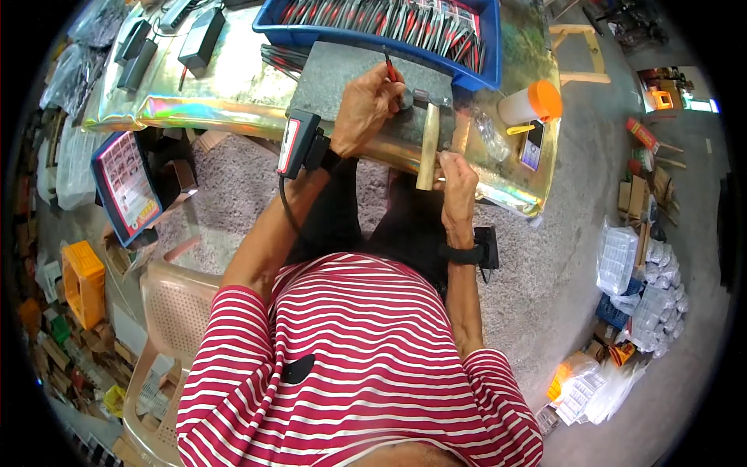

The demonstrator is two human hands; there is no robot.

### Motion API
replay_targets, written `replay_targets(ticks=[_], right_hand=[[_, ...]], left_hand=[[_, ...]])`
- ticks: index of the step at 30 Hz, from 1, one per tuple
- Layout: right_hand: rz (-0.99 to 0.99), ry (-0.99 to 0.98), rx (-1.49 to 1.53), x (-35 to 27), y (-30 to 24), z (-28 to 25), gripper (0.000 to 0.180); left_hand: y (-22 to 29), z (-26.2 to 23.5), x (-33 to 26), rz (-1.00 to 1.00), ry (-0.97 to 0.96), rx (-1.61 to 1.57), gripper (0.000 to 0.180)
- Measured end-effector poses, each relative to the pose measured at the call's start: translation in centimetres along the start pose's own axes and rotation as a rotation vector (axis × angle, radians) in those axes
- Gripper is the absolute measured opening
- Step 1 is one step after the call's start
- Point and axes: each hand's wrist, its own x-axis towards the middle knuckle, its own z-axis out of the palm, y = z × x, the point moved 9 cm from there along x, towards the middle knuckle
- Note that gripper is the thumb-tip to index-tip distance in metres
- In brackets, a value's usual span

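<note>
My left hand (364, 107) is closed round a thin red-and-black hand tool (390, 70), its dark tip pointing away from me. Under it lies a grey slab (331, 78) on the table's near side. Beside my left fingertips is a small round grey metal piece (406, 100). A hammer (428, 148) rests with its head on the slab, its pale wooden handle reaching toward me past the edge. My right hand (459, 177) is just right of the handle's near end, fingers curled and pressed together; what they pinch, if anything, is hidden.
A blue bin (373, 35) of several red-and-black tools stands at the back, with loose ones (282, 58) beside it. Right of the slab are an orange-lidded jar (525, 105), a clear plastic bag (490, 134) and a phone (532, 146). A plastic chair (175, 303) stands behind left.
</note>
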Motion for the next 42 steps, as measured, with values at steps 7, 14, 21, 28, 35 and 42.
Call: replay_targets(ticks=[7,14,21,28,35,42], right_hand=[[-0.001,-0.195,0.203,0.1,0.0,2.6,0.025],[0.131,-0.280,0.363,0.0,0.4,4.0,0.028],[0.170,-0.295,0.453,0.1,0.6,4.2,0.025],[0.203,-0.274,0.459,0.3,0.4,4.1,0.023],[0.270,-0.196,0.386,0.1,-0.7,2.8,0.021],[-0.033,-0.135,-0.023,-1.6,-8.3,0.7,0.023]], left_hand=[[-0.4,-0.3,0.1,-0.017,0.051,-0.075,0.004],[-1.2,-0.2,0.2,-0.031,0.023,-0.170,0.003],[-0.3,-0.3,0.2,0.002,0.027,-0.107,0.001],[1.3,0.5,0.3,0.233,-0.069,0.237,0.002],[3.2,1.4,-0.3,0.518,-0.101,0.422,0.016],[3.4,1.6,-0.6,0.541,-0.117,0.485,0.018]])
